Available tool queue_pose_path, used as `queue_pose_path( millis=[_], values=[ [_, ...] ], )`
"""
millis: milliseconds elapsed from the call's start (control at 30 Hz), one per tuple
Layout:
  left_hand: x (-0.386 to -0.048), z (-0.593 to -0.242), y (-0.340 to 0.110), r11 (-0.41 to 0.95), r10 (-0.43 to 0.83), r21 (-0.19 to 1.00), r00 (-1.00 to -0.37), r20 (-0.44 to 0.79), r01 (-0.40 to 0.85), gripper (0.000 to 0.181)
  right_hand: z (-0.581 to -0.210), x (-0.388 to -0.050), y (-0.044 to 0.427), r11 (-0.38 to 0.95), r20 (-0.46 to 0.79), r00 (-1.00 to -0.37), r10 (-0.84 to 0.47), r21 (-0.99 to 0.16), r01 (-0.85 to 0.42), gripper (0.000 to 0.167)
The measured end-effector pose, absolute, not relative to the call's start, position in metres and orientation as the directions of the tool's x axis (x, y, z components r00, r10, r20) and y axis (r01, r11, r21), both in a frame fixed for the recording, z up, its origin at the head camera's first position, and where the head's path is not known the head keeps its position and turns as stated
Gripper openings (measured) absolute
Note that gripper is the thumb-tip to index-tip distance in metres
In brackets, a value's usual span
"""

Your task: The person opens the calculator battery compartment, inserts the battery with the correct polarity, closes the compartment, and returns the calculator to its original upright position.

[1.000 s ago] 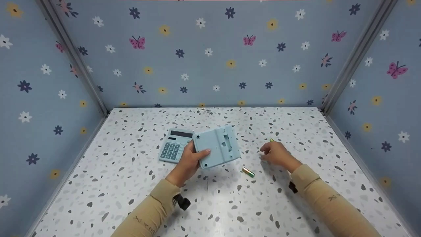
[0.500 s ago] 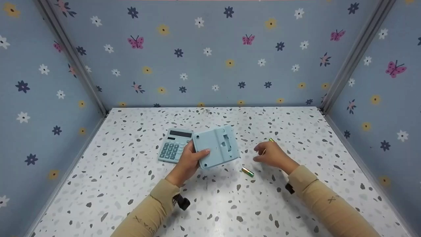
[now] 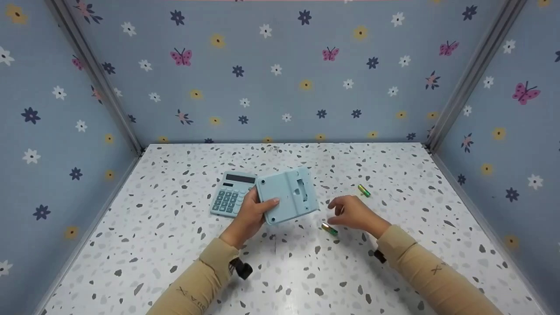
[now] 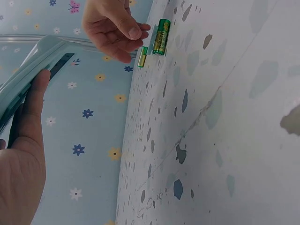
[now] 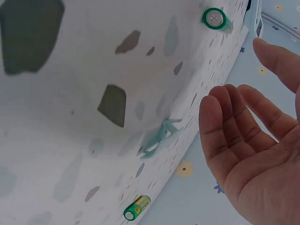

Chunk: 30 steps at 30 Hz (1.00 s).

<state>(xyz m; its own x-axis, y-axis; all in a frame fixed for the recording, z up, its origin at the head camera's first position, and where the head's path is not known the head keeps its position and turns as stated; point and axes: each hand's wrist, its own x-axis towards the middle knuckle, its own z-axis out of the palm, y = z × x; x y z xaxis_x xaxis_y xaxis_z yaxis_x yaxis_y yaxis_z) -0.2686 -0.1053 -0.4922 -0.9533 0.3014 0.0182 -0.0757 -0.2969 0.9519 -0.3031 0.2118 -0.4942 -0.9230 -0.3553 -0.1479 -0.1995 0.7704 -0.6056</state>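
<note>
My left hand [image 3: 248,217] grips a light blue calculator [image 3: 286,192], its back with an uncovered battery slot facing up, thumb across that back. In the left wrist view the held calculator [image 4: 29,70] is edge-on beside the left hand [image 4: 23,173]. Just behind and right of a green battery [image 3: 329,229] hovers my right hand [image 3: 355,214], fingers bent loosely around nothing. The right wrist view shows the right hand [image 5: 258,150] with an empty palm, one battery [image 5: 215,18] above and another [image 5: 137,208] at the lower left.
A second light blue calculator [image 3: 225,199] lies keys up, partly behind the left hand and the held one. Another green battery [image 3: 364,190] lies behind the right hand. Flowered blue walls stand around the speckled table [image 3: 175,262]. A teal shape on it [image 5: 161,138] is unclear.
My right hand has moved left and towards the near battery, uncovering the far battery that it partly hid. The left hand and its calculator have hardly moved.
</note>
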Motion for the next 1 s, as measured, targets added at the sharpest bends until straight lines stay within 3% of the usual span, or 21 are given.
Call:
queue_pose_path(
  millis=[700,1000],
  values=[
    [-0.268,-0.492,-0.107,-0.300,0.307,0.950,-0.952,0.014,-0.083,0.071,-0.509,-0.299,0.197,0.789,-0.234,-0.911,-0.340,-0.598,-0.140,0.023],
    [-0.267,-0.492,-0.107,-0.302,0.294,0.949,-0.956,0.000,-0.092,0.067,-0.514,-0.298,0.198,0.762,-0.178,-0.906,-0.383,-0.615,-0.202,0.016]
  ],
)
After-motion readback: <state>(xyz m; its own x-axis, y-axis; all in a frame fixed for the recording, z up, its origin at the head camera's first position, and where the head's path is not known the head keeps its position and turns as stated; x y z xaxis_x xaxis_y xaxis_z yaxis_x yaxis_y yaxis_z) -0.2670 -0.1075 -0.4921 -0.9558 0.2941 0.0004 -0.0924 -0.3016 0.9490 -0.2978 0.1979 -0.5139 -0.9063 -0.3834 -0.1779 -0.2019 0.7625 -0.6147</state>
